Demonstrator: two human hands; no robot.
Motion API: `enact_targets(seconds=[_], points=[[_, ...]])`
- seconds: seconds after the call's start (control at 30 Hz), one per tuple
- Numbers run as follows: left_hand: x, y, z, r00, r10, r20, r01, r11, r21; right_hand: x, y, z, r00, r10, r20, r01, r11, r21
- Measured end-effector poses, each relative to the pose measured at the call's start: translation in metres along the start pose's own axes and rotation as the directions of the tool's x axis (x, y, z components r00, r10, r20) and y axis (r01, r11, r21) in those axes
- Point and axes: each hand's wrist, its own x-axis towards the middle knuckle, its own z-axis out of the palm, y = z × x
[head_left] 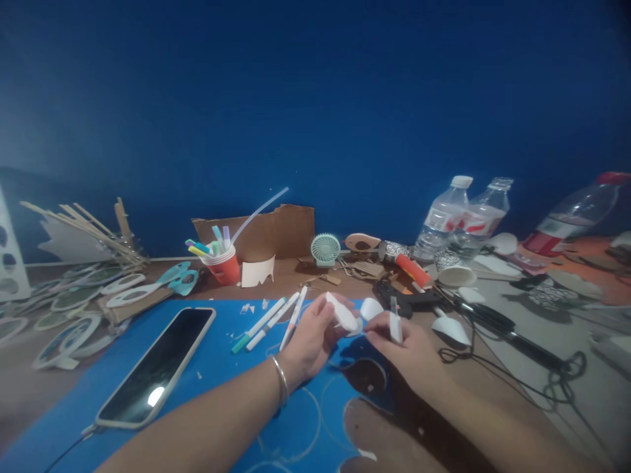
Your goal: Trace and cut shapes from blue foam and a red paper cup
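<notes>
Over the blue sheet (286, 410), my left hand (315, 338) is closed on a white piece (342, 315), rounded and pale, possibly cut foam or paper. A silver bangle circles that wrist. Close beside it on the right is my right hand (404, 348), its thumb and index finger pinched near the white piece's edge. Between its fingers stands a slim white tool (395, 325) with a greyish tip; its exact kind is unclear. Another white rounded piece (371, 309) shows just behind the fingertips. Round holes and drawn circles mark the sheet below.
A phone (158, 368) with a cable lies left, near several markers (266, 323). Behind are a red cup of pens (224, 266), scissors (148, 289) and a small fan (325, 249). Rightward lie a black glue gun (409, 299), cables and plastic bottles (444, 217).
</notes>
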Motion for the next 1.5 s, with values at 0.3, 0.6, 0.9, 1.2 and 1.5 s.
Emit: enact_targets(seconds=[0.3, 0.6, 0.9, 1.2, 1.5], points=[[-0.005, 0.006, 0.005, 0.985, 0.102, 0.137, -0.134, 0.96, 0.247, 0.004, 0.003, 0.005, 0.966, 0.257, 0.002, -0.248, 0.93, 0.272], [-0.002, 0.001, -0.001, 0.972, 0.174, 0.158, -0.218, 0.92, 0.327, 0.008, 0.007, 0.006, 0.954, 0.289, 0.08, -0.291, 0.828, 0.479], [-0.002, -0.005, -0.008, 0.98, -0.144, 0.141, 0.073, 0.905, 0.419, 0.007, 0.009, 0.007, 0.955, 0.281, 0.092, -0.291, 0.84, 0.458], [0.0, -0.009, -0.009, 0.999, -0.035, -0.023, 0.041, 0.9, 0.434, 0.008, 0.013, -0.004, 0.993, 0.068, -0.093, -0.055, 0.989, 0.134], [0.001, -0.001, -0.006, 0.973, 0.021, -0.23, 0.041, 0.964, 0.262, 0.002, 0.009, -0.017, 0.913, -0.361, 0.193, 0.405, 0.733, -0.546]])
